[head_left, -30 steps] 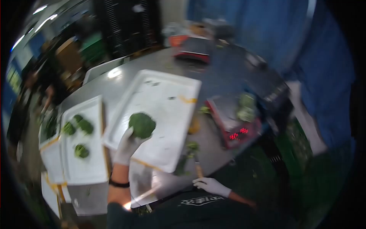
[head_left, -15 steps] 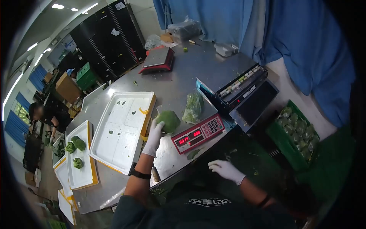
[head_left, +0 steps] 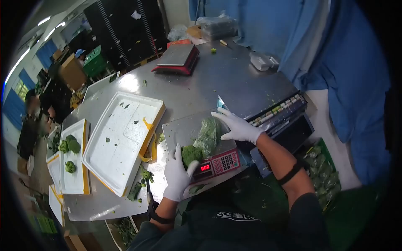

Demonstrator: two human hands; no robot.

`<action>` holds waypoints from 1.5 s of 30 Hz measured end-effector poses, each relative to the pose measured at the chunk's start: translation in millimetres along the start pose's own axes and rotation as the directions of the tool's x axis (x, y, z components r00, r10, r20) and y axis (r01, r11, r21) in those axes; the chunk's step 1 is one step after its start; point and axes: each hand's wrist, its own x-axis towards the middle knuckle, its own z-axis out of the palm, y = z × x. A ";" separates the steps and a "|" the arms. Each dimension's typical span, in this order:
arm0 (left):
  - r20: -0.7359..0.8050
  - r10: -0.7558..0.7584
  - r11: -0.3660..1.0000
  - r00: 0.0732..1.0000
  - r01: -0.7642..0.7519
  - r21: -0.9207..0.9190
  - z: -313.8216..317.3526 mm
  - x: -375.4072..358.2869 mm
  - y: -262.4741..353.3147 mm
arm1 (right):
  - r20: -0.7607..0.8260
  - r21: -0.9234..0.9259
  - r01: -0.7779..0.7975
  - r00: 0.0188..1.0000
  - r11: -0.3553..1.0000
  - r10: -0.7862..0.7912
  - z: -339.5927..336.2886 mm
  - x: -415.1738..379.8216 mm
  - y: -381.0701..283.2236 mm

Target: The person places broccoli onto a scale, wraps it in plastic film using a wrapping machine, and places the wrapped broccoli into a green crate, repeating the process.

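Open steel table [head_left: 234,79] beyond the hands; blocked left of the left hand [head_left: 178,173] by a tray [head_left: 121,138], right of the right hand [head_left: 236,125] by a sealer [head_left: 280,117].

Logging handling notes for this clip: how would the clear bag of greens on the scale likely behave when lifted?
The bag of greens looks thin and crumpled, so it would probably flop and sag rather than hold shape. Its glossy film may be a little slippery under the gloved right hand touching it. It seems loosely filled, so likely light for its size, and unlikely to roll off the scale.
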 end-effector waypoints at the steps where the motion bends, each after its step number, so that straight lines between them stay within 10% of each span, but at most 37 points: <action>1: 0.003 -0.026 1.000 1.000 0.026 0.002 -3.9 -0.1 7.9 | 0.111 0.084 0.040 0.993 0.996 -0.050 3.9 16.5 14.0; 7: 0.076 -0.194 0.912 0.978 0.208 -0.352 -2.8 11.4 15.9 | 0.323 0.332 0.015 0.937 0.943 -0.129 16.3 52.9 23.1; 9: 0.230 -0.243 0.693 0.942 0.335 -0.639 -19.7 11.7 23.0 | 0.240 0.320 0.139 0.945 0.937 -0.222 -0.8 49.9 13.8; 11: 0.167 -0.191 0.894 0.967 0.242 -0.376 -32.6 15.0 38.4 | 0.173 0.288 0.215 0.947 0.933 -0.272 -31.5 36.2 2.0; 13: 0.202 -0.237 0.355 0.950 0.278 -0.892 -17.4 12.8 40.7 | 0.051 0.250 0.293 0.948 0.923 -0.314 -74.7 17.5 -1.9; 20: 0.116 -0.154 0.110 0.981 0.134 -0.985 29.7 133.3 166.4 | -0.118 0.573 0.125 0.991 0.810 -0.070 -151.7 -43.2 118.8; 24: 0.198 -0.176 0.146 0.964 0.224 -0.964 93.1 208.0 204.8 | -0.230 0.413 0.266 0.956 0.871 -0.183 -172.8 -61.2 178.7; 26: 0.103 -0.141 0.600 0.985 0.168 -0.782 119.7 233.2 214.6 | -0.227 0.414 0.190 0.969 0.890 -0.101 -177.4 -65.0 192.2; 31: 0.253 -0.146 0.872 0.956 0.245 -0.423 180.5 247.9 218.5 | -0.192 0.291 0.005 0.980 0.957 0.053 -152.8 -71.2 252.0; 33: 0.006 -0.083 0.994 0.997 0.083 -0.068 195.5 253.7 219.6 | -0.228 0.245 0.008 0.972 0.969 0.050 -159.1 -74.1 245.2; 38: -0.063 -0.172 0.839 0.983 0.113 -0.532 204.6 267.6 262.4 | -0.278 0.074 -0.110 0.952 0.991 0.127 -170.3 -83.9 241.0; 45: -0.052 -0.028 0.928 0.998 0.007 -0.372 225.4 285.4 291.7 | -0.389 0.092 -0.120 0.910 0.989 0.146 -167.9 -95.8 276.0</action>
